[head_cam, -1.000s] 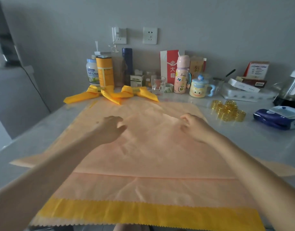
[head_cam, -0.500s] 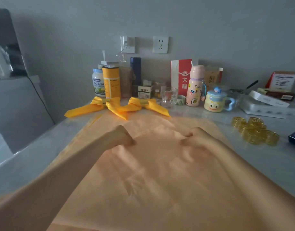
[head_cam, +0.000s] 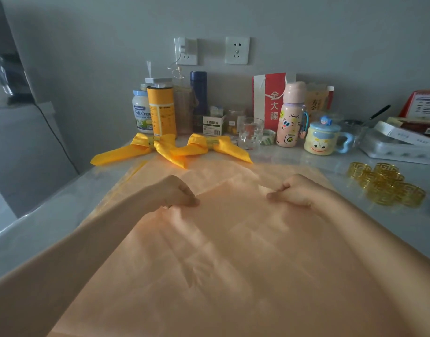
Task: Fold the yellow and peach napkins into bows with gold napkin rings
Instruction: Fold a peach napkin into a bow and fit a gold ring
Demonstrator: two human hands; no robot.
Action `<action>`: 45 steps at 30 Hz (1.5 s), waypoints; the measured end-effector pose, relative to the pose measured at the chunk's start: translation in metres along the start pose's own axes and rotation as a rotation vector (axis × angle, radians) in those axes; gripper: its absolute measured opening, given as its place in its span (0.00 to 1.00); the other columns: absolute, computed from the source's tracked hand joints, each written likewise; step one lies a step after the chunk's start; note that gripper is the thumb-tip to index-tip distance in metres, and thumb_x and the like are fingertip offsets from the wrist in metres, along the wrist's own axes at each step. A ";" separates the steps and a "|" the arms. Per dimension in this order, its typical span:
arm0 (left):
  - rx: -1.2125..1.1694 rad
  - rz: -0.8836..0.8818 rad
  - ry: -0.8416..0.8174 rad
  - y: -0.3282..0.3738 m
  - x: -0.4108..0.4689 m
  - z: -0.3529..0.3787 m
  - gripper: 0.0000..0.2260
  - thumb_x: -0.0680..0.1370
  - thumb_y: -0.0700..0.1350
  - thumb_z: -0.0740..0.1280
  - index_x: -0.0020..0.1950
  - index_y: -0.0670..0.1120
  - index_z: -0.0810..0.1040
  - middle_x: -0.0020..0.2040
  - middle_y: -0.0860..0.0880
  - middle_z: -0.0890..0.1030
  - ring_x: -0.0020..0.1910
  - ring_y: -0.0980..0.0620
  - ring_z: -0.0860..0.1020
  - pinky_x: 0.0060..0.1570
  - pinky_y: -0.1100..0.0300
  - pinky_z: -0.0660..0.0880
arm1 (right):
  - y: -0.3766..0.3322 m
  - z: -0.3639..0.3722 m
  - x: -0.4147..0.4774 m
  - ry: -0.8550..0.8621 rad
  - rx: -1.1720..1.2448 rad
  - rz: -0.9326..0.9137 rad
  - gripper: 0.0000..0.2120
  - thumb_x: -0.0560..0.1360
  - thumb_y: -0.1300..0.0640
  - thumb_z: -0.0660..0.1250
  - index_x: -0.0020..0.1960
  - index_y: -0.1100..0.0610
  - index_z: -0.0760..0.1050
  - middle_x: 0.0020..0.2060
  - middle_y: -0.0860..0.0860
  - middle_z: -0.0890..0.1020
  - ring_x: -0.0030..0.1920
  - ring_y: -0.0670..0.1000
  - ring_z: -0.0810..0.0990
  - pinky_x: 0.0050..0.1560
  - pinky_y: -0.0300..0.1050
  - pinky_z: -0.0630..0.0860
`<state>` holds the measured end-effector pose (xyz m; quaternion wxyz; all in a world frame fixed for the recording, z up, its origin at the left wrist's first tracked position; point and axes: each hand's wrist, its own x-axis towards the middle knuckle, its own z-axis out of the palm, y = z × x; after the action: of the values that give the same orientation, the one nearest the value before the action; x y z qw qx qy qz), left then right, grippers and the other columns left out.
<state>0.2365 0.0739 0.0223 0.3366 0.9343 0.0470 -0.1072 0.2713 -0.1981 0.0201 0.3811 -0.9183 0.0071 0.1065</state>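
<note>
Peach napkin [head_cam: 233, 251] in both hands

Person's body as seen from the head camera: left hand [head_cam: 176, 192] and right hand [head_cam: 295, 190], each joined to a bare forearm, uncovered from wrist to frame edge, broadening toward the lower corners under wide-angle distortion.

Single head-worn view looks forward and down, close over the table [head_cam: 38, 229], facing the wall.
</note>
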 end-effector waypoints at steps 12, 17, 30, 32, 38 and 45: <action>0.235 -0.142 -0.290 -0.006 -0.022 -0.029 0.08 0.75 0.49 0.69 0.45 0.44 0.78 0.36 0.50 0.79 0.33 0.55 0.77 0.30 0.66 0.73 | -0.001 0.004 0.004 -0.021 -0.120 -0.080 0.12 0.75 0.59 0.67 0.33 0.57 0.71 0.31 0.52 0.72 0.30 0.48 0.68 0.31 0.40 0.63; 0.168 -0.014 -0.103 0.030 0.006 -0.003 0.16 0.76 0.50 0.68 0.54 0.38 0.78 0.39 0.46 0.74 0.36 0.51 0.72 0.36 0.63 0.70 | -0.013 0.004 0.006 -0.018 -0.117 -0.089 0.03 0.72 0.65 0.68 0.42 0.59 0.78 0.38 0.55 0.78 0.38 0.52 0.74 0.36 0.41 0.68; 0.162 0.400 0.187 0.016 0.032 0.034 0.16 0.70 0.41 0.67 0.30 0.63 0.76 0.40 0.58 0.80 0.46 0.52 0.79 0.52 0.52 0.76 | 0.000 0.016 0.010 0.072 -0.169 -0.395 0.17 0.68 0.74 0.61 0.39 0.52 0.73 0.41 0.50 0.77 0.43 0.50 0.75 0.41 0.38 0.70; 0.147 0.425 0.214 0.016 0.029 0.036 0.15 0.70 0.41 0.67 0.31 0.62 0.77 0.40 0.59 0.80 0.45 0.53 0.79 0.52 0.54 0.76 | -0.002 0.019 0.006 0.055 -0.212 -0.459 0.18 0.66 0.74 0.60 0.40 0.51 0.73 0.42 0.50 0.76 0.44 0.50 0.74 0.41 0.37 0.70; 0.253 0.444 0.146 0.026 0.015 0.041 0.13 0.73 0.34 0.62 0.44 0.48 0.83 0.49 0.52 0.76 0.51 0.53 0.73 0.50 0.64 0.70 | -0.006 0.025 -0.010 0.059 -0.500 -0.596 0.14 0.68 0.70 0.62 0.42 0.53 0.79 0.42 0.45 0.73 0.52 0.52 0.75 0.53 0.44 0.70; 0.204 0.361 0.132 0.033 0.024 0.041 0.09 0.75 0.43 0.68 0.55 0.49 0.77 0.46 0.53 0.75 0.45 0.55 0.73 0.36 0.70 0.67 | -0.019 0.027 -0.004 0.013 -0.499 -0.343 0.04 0.73 0.54 0.65 0.41 0.52 0.76 0.51 0.49 0.78 0.54 0.52 0.75 0.56 0.47 0.71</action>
<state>0.2581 0.0225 0.0060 0.2500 0.9619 -0.1102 0.0119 0.2640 -0.1662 0.0156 0.1562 -0.9721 -0.1720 0.0330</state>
